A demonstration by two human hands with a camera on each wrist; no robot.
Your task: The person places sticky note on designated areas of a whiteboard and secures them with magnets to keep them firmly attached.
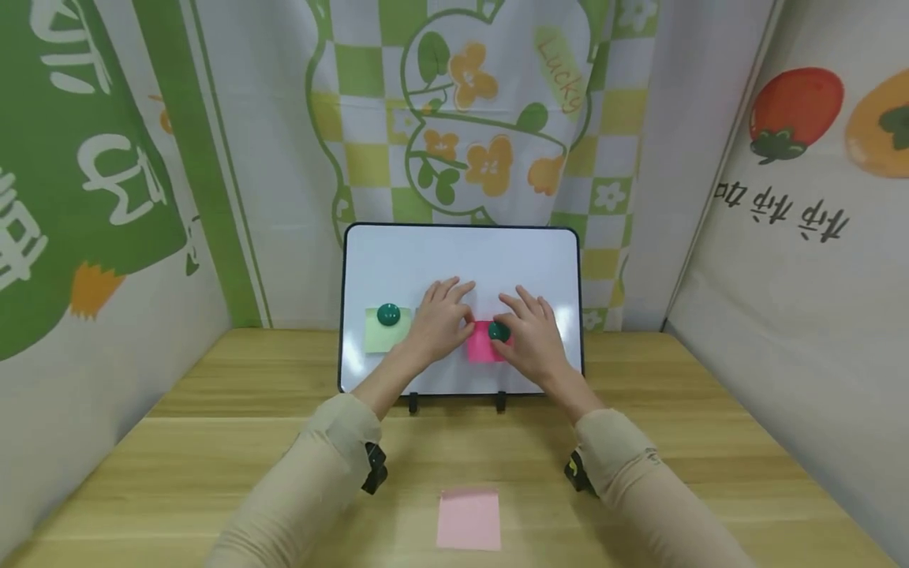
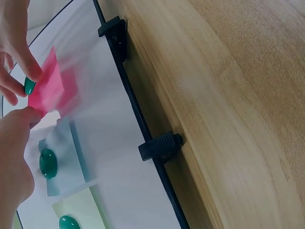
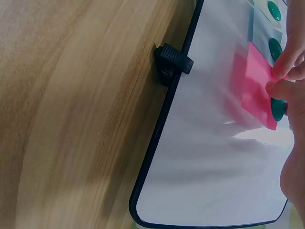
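A bright pink sticky note (image 1: 481, 350) is held against the whiteboard (image 1: 398, 260), its lower part standing off the surface in both wrist views. My left hand (image 1: 439, 319) pinches the note's left edge between thumb and forefinger. A round green magnet (image 1: 499, 331) sits at the note's upper part, and my right hand (image 1: 536, 338) grips it between thumb and forefinger. Left of the pink note, a pale blue sticky note (image 2: 64, 155) hangs under a second green magnet (image 2: 48, 163); my left hand hides it in the head view. Further left is a light green note (image 1: 383, 339) with its own magnet (image 1: 388, 314).
The whiteboard leans upright on black stand feet (image 1: 501, 402) at the back of the wooden table (image 1: 284, 442). A pale pink sticky note (image 1: 469, 519) lies near the table's front. Printed curtains (image 1: 270, 158) enclose the back and sides.
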